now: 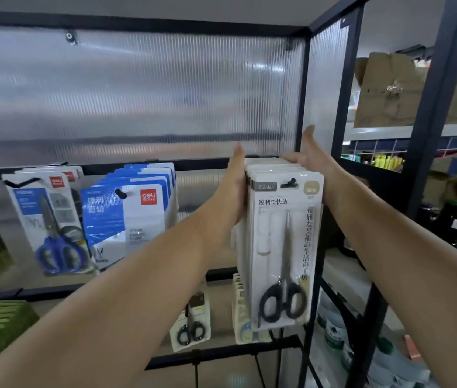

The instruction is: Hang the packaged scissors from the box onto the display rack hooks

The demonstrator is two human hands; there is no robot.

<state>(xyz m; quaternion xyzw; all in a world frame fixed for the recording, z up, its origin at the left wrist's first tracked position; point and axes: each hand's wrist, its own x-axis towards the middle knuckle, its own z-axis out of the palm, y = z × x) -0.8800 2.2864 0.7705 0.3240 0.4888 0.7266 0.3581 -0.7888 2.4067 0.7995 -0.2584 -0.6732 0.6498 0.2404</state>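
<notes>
A stack of scissors packs (283, 242) with black handles hangs on a black hook (289, 182) at the right end of the rack (137, 169); the left hand (235, 186) lies flat against the left side of the stack with straight fingers; the right hand (308, 155) presses on the stack's top right edge, thumb up, fingers loose on the pack tops. Left of the stack hang blue and white packs (129, 208); further left is a pack with blue-handled scissors (51, 222). Below the stack hangs a smaller pack (191, 320); to its right, past the rack post, sit cardboard boxes (406, 88).
</notes>
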